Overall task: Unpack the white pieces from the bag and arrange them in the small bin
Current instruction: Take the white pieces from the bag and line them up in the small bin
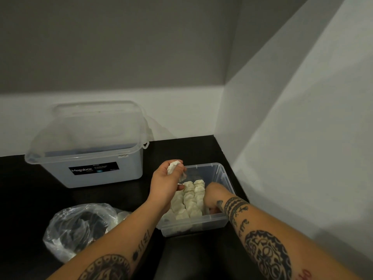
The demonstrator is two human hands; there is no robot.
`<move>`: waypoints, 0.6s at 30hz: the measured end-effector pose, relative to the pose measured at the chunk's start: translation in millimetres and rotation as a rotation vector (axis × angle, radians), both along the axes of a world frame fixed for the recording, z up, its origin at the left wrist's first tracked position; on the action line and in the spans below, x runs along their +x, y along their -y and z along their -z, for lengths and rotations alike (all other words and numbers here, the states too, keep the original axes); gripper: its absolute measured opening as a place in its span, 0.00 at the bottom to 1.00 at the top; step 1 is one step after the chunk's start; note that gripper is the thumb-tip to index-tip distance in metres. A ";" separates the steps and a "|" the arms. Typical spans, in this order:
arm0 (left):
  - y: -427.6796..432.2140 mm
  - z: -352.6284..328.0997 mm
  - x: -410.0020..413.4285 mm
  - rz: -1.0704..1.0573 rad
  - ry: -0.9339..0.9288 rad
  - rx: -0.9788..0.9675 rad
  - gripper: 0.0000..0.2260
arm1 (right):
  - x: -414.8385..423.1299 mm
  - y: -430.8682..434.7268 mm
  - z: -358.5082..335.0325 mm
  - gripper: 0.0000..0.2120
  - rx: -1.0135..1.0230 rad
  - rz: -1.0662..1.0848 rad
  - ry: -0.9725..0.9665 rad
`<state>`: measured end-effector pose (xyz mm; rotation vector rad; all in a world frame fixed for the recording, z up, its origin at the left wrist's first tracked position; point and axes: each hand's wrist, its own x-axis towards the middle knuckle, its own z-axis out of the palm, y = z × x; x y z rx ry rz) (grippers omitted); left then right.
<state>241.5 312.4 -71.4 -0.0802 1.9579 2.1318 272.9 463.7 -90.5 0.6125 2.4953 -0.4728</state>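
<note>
Fingers (180, 169) of the left hand (166, 183) curl round a white piece (172, 167) over the small bin (201, 228). The right hand (212, 196) reaches inside the bin against the packed rows (191, 201); I cannot tell how its fingers lie. Arranging seems under way: the held piece likely needs setting at the rows' far end, and the bag (80, 227) left of the bin may hold more.

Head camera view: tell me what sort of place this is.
Probably a plain indoor sorting corner, home or workroom unclear: a black tabletop against bare walls, a Megabox storage box, and a small bin of white pieces.
</note>
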 end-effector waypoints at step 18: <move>-8.4 -4.1 -2.6 0.141 0.038 -0.085 0.10 | -19.0 -12.6 -51.6 0.14 -0.469 0.264 -0.264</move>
